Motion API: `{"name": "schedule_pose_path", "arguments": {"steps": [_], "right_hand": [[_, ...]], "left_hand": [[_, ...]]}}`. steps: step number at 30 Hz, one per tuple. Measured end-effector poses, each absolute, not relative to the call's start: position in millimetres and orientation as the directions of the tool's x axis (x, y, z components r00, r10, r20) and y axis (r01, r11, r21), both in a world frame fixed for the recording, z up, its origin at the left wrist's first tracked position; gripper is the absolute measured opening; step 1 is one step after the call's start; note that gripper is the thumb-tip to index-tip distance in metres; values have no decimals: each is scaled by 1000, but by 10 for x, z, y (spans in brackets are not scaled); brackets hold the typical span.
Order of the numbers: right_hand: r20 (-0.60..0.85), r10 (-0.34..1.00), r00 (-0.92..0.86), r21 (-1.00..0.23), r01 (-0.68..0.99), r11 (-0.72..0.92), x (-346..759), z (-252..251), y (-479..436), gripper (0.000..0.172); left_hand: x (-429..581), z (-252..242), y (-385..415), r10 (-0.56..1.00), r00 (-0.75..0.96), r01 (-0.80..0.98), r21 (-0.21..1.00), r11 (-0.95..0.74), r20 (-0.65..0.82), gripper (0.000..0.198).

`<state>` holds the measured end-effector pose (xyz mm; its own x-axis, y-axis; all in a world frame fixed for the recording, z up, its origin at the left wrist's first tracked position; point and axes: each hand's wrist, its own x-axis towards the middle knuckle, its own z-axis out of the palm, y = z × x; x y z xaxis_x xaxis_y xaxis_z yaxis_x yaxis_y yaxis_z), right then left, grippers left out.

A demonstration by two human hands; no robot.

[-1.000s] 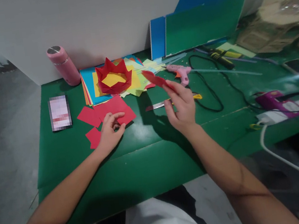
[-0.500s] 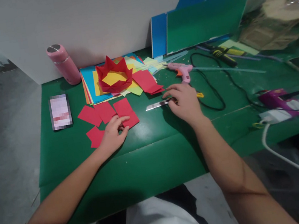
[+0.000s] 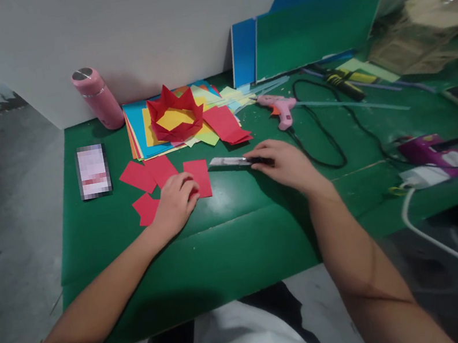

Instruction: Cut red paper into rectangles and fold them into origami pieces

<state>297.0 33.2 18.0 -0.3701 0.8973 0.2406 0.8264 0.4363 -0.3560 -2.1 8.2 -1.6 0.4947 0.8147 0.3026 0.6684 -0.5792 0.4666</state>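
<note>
Now, left hand [image 3: 176, 201]: flat, pinning the red square [image 3: 199, 177] to the green mat [image 3: 223, 242].
Right hand [image 3: 287, 163]: closed on the utility knife [image 3: 234, 162], no longer lifting paper.
Utility knife: slid left, tip just beside the red square's edge; cut not begun.
Folded red paper [image 3: 225, 124]: let go, lying against the paper stack [image 3: 138, 131].

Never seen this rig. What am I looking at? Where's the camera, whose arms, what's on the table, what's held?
No robot: one camera sits on a person's head, looking forward and down, so both arms are theirs. The left hand presses on a red paper square. The right hand grips a utility knife. On the green table lie more red squares, a coloured paper stack bearing a red folded crown, a pink bottle, a phone and a pink glue gun.
</note>
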Motion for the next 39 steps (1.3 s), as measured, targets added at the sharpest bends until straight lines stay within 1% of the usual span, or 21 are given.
{"name": "schedule_pose_path", "arguments": {"steps": [3, 5, 8, 15, 19, 23, 25, 30, 32, 39], "right_hand": [[209, 877, -434, -379, 791, 481, 2857, 172, 300, 29], [186, 867, -463, -376, 781, 498, 2816, 152, 294, 30], [169, 860, -482, -379, 773, 508, 2803, 132, 300, 30], [103, 822, -560, -467, 703, 537, 2814, 160, 296, 31], [65, 779, -624, -474, 667, 575, 2791, 182, 281, 32], [90, 763, -640, -453, 656, 604, 2764, 190, 269, 32], [105, 755, -648, -450, 646, 617, 2754, 182, 268, 31], [152, 719, -678, -439, 605, 664, 2713, 128, 279, 30], [169, 704, -690, -430, 591, 683, 2690, 103, 283, 31], [206, 675, -708, -421, 559, 714, 2647, 69, 283, 31]], "left_hand": [[-15, -28, 97, 791, 538, 634, 478, -608, 292, 6], [-17, -44, 104, 798, 531, 643, 478, -599, 285, 5], [-24, -61, 109, 811, 521, 660, 477, -580, 265, 7], [-15, -45, 96, 809, 514, 705, 397, -588, 286, 13], [-11, -54, 102, 798, 527, 701, 380, -603, 293, 22], [-38, -73, 131, 773, 550, 668, 389, -634, 316, 34], [-62, -68, 146, 758, 570, 653, 385, -653, 318, 36], [-111, -9, 162, 714, 631, 637, 323, -700, 303, 28], [-113, 10, 167, 698, 647, 624, 314, -716, 306, 27], [-152, -22, 249, 616, 743, 509, 377, -774, 261, 35]]}}
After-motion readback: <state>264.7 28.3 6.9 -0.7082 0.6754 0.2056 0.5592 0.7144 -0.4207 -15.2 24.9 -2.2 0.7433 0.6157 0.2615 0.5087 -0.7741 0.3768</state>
